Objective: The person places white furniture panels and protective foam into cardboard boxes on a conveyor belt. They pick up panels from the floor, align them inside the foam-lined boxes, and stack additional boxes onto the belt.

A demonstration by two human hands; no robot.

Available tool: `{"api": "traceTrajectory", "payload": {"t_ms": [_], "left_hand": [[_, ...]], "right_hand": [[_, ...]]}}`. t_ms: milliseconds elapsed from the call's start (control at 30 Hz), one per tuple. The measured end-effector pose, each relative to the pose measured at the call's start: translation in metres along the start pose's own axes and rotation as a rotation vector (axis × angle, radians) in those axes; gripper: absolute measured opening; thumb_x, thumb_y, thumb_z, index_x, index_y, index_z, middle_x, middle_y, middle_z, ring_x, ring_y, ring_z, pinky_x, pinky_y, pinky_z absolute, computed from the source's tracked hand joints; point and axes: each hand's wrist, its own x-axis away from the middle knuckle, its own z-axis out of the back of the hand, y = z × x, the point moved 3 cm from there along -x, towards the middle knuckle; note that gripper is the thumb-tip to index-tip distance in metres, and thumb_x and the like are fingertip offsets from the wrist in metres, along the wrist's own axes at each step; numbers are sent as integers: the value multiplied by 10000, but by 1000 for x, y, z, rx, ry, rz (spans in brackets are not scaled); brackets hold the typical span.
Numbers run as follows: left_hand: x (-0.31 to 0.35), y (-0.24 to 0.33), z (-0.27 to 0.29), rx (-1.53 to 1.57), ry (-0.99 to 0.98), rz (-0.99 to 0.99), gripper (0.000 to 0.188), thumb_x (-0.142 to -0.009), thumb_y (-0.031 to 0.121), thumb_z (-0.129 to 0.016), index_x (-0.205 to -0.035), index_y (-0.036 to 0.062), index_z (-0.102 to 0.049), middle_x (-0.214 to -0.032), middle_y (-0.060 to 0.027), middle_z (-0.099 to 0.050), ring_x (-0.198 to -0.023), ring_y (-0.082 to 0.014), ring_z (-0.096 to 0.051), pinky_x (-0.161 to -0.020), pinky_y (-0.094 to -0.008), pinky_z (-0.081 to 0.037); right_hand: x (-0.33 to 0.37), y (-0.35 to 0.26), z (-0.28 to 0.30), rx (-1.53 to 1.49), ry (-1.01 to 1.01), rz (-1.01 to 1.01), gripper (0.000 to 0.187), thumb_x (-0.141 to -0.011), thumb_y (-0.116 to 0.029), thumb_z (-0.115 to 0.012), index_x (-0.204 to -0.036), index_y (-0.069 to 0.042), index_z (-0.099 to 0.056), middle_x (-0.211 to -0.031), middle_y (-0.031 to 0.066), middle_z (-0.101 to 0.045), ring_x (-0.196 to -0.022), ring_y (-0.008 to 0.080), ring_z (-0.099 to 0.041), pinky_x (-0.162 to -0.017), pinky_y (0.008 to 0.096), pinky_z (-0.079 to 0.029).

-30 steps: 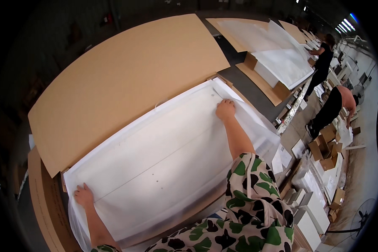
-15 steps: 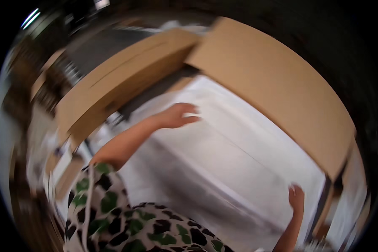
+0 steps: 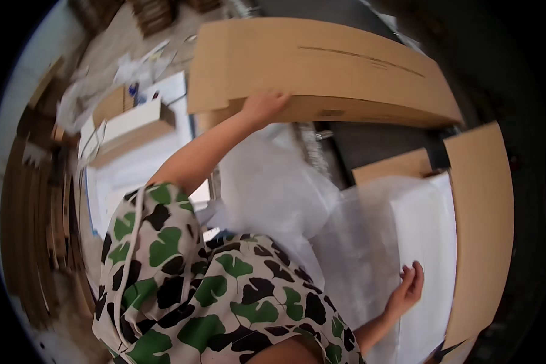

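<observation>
My left hand is at the near lower edge of a long brown cardboard box, its fingers curled closed against that edge. Translucent white wrapping film hangs below this hand and spreads to the right. Over toward the right, my right hand hovers at a white sheet-covered panel with bent fingers apart and nothing in them. That panel lies in an open carton, whose tall brown flap stands along its right side.
Left of my arm, a white surface carries a white box-shaped piece and a small cardboard piece. Stacked cardboard lines the far left. A dark conveyor-like surface runs behind the carton.
The view has swung left, so the carton sits farther right. My left hand has gone from above the white panel to the long box. My right hand stays over the white panel.
</observation>
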Motion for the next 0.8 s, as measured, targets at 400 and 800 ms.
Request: {"api": "traceTrajectory", "payload": {"t_ms": [400,800], "left_hand": [[-61,24,-11,-44,207,-59,221,-754,241,-593,-912,126,-492,-790,-97,-569,-772,-286,-595,-574,-386,-453],[-149,-43,-43,140,164,-165,302,-778,211,-587,-1057,139,-498,-826,-119,-584,-726,-324,-585,-589,-428,-461]], "right_hand": [[35,8,-241,343,-1061,935,478,-799,-304,-603,-1240,-163,-486,-1272,185,-438,-1133,381,-420,-955,452,-339],[-20,284,-301,455,-1143,-134,247,-790,-208,-469,-943,-47,-576,-992,211,-573,-928,372,-540,-803,424,-429]]}}
